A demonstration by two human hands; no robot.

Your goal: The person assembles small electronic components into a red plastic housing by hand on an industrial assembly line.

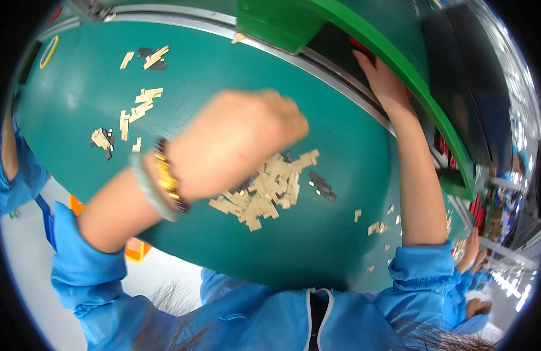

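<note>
Surface [77, 93]: teal-green work mat, flat, matte, bounded along its far edge by a grey metal rail [317, 64]. Beyond the rail, a green-framed conveyor housing [399, 64] runs toward the far right corner. Room: bright factory hall at the right, with other blue-sleeved workers' hands [470, 248] near the surface's right edge; pale floor and an orange bin [136, 248] below the near edge.

Main item: heap of small tan rectangular chips [270, 190], centre of the surface, toward the near edge. Pieces are flat, thin, beige, mostly oblong, overlapping loosely. The heap's long axis runs from the near left up to the far right; single chips point in mixed directions. A few dark chips [322, 186] lie just beside its right end.

Further tan chips: a cluster [139, 108] near the far left, another [150, 57] by the far edge, a small mixed clump [102, 140] near the left edge, and strays [376, 225] toward the near right.

Left hand [235, 140]: blurred, above the heap's left end, fingers curled under in a closed grip; what it holds cannot be told. Wrist carries a pale bangle [147, 187] and a beaded bracelet [167, 175].

Right hand [384, 82]: reaches past the rail under the green frame; fingers hidden, so its grip cannot be told.
</note>
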